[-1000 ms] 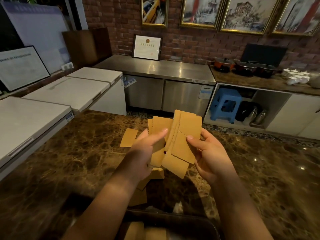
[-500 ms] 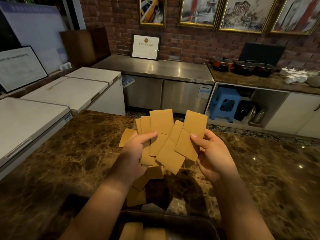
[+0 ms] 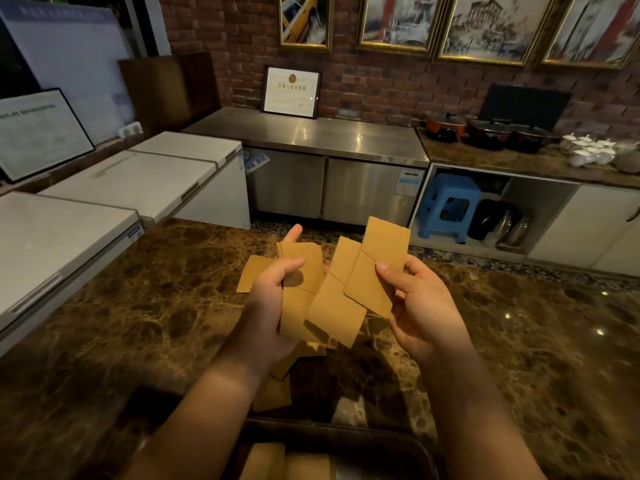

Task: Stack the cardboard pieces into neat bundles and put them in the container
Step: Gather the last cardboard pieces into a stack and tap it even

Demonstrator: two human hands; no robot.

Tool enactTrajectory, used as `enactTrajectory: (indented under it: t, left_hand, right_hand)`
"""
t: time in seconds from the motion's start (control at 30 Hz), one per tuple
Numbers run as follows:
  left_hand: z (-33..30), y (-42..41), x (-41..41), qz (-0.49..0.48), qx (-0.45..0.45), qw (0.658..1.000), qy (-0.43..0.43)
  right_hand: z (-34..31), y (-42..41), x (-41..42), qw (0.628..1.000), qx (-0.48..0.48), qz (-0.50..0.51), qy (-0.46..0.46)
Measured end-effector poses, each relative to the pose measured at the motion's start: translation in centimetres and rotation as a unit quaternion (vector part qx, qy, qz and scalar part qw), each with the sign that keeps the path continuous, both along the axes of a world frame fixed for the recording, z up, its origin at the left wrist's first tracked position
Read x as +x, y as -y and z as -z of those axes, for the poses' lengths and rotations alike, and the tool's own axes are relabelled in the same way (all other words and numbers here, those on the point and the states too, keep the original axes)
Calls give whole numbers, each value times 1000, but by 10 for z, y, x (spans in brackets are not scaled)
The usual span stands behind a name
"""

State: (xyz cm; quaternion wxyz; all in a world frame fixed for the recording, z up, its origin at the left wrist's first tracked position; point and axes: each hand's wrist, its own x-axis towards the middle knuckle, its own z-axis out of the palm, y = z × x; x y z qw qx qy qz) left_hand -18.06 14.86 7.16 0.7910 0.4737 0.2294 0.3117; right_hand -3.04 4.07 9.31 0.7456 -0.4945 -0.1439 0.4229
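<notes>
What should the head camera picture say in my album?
Two hands hold cardboard pieces above a marble counter.

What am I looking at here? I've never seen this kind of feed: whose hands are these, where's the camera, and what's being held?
There is no machine: a person works bare-handed, and the single camera sits on their head, looking forward and down. The left hand grips one bunch of cardboard pieces; the right hand pinches a fanned, uneven bunch. Under the hands, loose pieces lie on the brown marble counter. At the bottom edge is the dark container, with some cardboard already inside. Freezers, cabinets and framed pictures are just background.
</notes>
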Motion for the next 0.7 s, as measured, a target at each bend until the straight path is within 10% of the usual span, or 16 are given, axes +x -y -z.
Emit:
enactTrajectory:
  t: [0.4,0.7]
  left_hand:
    - [7,-11,4,48,135,990,-9]
    - [11,-20,4,81,-31,992,96]
  right_hand:
    - [-3,-7,-12,993,-32,-8,110]
    - [0,-1,-7,995,-37,-12,89]
